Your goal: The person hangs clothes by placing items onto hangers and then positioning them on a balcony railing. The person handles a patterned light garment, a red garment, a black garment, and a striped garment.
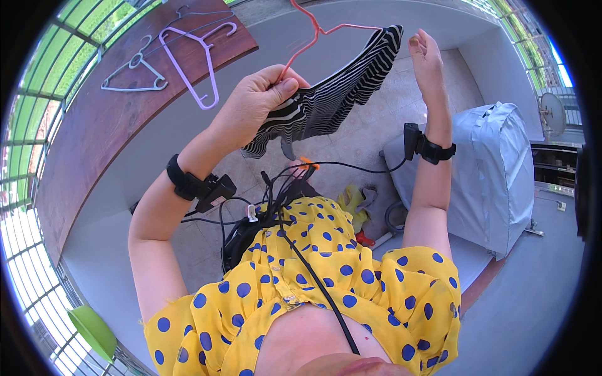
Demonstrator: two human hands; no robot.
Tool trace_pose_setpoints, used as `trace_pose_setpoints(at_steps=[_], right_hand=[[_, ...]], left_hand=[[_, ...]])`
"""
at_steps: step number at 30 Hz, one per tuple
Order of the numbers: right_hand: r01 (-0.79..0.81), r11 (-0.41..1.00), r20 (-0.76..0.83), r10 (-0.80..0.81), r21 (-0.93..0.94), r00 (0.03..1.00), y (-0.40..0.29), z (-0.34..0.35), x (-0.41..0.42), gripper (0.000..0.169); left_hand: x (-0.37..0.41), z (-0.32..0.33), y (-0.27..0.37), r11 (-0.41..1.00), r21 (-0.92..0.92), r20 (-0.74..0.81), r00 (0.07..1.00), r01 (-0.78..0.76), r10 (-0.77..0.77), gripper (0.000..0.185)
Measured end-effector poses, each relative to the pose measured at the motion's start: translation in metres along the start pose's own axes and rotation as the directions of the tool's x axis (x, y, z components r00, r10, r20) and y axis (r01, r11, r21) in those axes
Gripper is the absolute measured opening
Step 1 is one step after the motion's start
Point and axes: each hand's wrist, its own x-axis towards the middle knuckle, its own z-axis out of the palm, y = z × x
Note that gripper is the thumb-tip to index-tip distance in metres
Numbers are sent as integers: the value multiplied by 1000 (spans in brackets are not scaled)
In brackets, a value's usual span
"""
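My left hand [265, 101] grips one arm of a coral-pink clothes hanger [317, 30] together with the edge of a black-and-white striped garment [329, 105]. The garment hangs down and spreads to the right. Its far upper corner is on the hanger's other arm, and the hanger's hook runs off the top of the view. Just right of that corner, my right hand [427, 61] is raised with its fingers loosely bent. A small gap separates it from the cloth, and I see nothing in it.
A lilac hanger [209, 61], a pale grey hanger [136, 80] and a thin wire hanger [188, 16] lie on a brown wooden board [122, 94] at left. A silver-grey cover [479, 174] drapes a bulky object at right. Black cables [282, 188] cross before my body. A green basin [92, 331] is lower left.
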Motion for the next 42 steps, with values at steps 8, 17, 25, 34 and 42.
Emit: trace_pose_setpoints(at_steps=[8, 17, 25, 34, 42], right_hand=[[-368, 892, 444, 227, 262, 867, -31, -52, -60, 29], [-129, 972, 169, 164, -198, 972, -25, -69, -78, 42], [-191, 647, -253, -3, -738, 967, 7, -76, -94, 20], [-149, 627, -280, -115, -764, 953, 30, -128, -72, 10], [-315, 736, -506, -44, -599, 861, 149, -264, -4, 23]], left_hand=[[146, 97, -32, 951, -280, 78, 990, 132, -115, 15], [229, 183, -43, 972, -126, 302, 941, 199, -153, 13], [238, 224, -35, 990, -141, 451, 891, 13, 52, 14], [276, 254, -3, 998, 60, 633, 774, -30, -15, 48], [447, 277, 24, 941, 229, 479, 870, -250, 115, 40]])
